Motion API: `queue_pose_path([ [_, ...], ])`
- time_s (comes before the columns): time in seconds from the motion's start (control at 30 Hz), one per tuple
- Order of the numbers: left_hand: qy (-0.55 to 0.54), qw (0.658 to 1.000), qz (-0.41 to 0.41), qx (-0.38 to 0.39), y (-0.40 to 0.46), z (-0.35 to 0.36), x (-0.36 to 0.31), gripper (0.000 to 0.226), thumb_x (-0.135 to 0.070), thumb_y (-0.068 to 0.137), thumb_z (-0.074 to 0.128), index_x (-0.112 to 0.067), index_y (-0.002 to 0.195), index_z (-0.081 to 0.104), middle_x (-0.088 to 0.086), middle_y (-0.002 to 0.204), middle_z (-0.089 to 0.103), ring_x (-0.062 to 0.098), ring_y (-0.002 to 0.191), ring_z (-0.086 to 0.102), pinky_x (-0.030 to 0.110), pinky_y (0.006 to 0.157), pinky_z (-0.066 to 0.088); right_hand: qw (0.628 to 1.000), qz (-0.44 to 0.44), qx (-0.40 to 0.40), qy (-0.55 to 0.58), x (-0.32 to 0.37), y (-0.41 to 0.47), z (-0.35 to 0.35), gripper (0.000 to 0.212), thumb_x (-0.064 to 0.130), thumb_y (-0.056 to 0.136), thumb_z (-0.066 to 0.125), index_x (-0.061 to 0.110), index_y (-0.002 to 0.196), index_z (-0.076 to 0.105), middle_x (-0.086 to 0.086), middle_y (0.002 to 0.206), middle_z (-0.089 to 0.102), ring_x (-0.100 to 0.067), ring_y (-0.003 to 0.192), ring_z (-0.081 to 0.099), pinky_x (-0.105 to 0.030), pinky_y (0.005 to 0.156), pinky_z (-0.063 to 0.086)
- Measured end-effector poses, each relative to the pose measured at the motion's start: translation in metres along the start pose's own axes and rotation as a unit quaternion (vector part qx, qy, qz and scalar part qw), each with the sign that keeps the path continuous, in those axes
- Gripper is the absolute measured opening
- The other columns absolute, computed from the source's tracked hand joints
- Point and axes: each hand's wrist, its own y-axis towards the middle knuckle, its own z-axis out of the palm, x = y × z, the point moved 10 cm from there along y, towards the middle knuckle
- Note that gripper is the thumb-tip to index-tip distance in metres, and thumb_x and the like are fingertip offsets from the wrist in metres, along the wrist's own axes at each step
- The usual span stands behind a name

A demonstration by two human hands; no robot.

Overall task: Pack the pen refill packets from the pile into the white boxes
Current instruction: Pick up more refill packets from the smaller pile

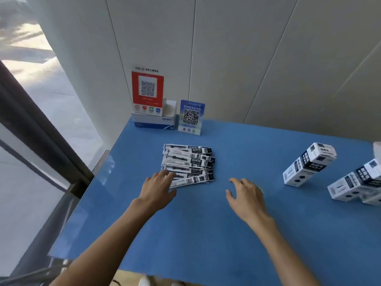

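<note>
A pile of long black-and-white pen refill packets (188, 164) lies on the blue table (206, 234), left of centre. My left hand (158, 187) reaches to the pile's near left corner, its relaxed fingers over the lowest packets and holding nothing. My right hand (246, 195) hovers open above the table, right of the pile and apart from it. Two white boxes with black print (308, 164) (356, 182) lie at the right, well away from both hands. More white box parts show at the right edge.
At the back of the table stand a red QR-code sign (147, 90), a white and blue carton (154, 120) and a small blue QR-code stand (191, 117). White wall panels rise behind. A window and dark frame (37, 129) run along the table's left edge.
</note>
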Motion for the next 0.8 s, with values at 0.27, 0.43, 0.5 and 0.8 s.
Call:
queue_pose_path([
  [0.27,0.042,0.997,0.035,0.061,0.043,0.039,-0.019,0.070,-0.045,0.095,0.051,-0.028,0.153,0.015,0.002,0.163,-0.003,0.029,0.149,0.000,0.050,0.116,0.019,0.999,0.030,0.022,0.006,-0.014,0.019,0.011,0.046,0.037,0.091,0.050,0.020,0.134,0.046,-0.005,0.112,0.062,-0.027,0.107,0.057,-0.039,0.091,0.044],
  [0.43,0.050,0.992,0.106,-0.039,0.049,0.037,-0.018,0.063,-0.047,0.079,0.073,-0.024,0.132,0.047,0.001,0.131,0.057,0.032,0.119,0.056,0.049,0.101,0.043,0.999,0.032,0.026,0.016,-0.019,0.040,0.014,0.046,0.036,0.094,0.047,0.020,0.137,0.042,-0.004,0.118,0.058,-0.026,0.113,0.051,-0.037,0.090,0.045],
  [0.5,0.047,0.988,0.126,-0.078,0.050,0.033,-0.014,0.068,-0.050,0.064,0.083,-0.025,0.117,0.049,-0.005,0.106,0.067,0.025,0.093,0.067,0.040,0.085,0.054,0.999,0.025,0.029,0.013,-0.016,0.047,0.015,0.046,0.037,0.095,0.045,0.021,0.138,0.040,-0.003,0.120,0.057,-0.025,0.115,0.049,-0.035,0.091,0.044],
  [0.8,0.071,0.980,0.168,-0.084,0.062,0.034,-0.009,0.073,-0.057,0.063,0.081,-0.023,0.124,0.059,0.009,0.133,0.058,0.032,0.121,0.056,0.047,0.098,0.047,0.999,-0.009,0.041,0.033,0.005,0.075,0.024,0.042,0.034,0.095,0.047,0.018,0.134,0.044,-0.006,0.118,0.058,-0.027,0.112,0.051,-0.036,0.091,0.044],
])
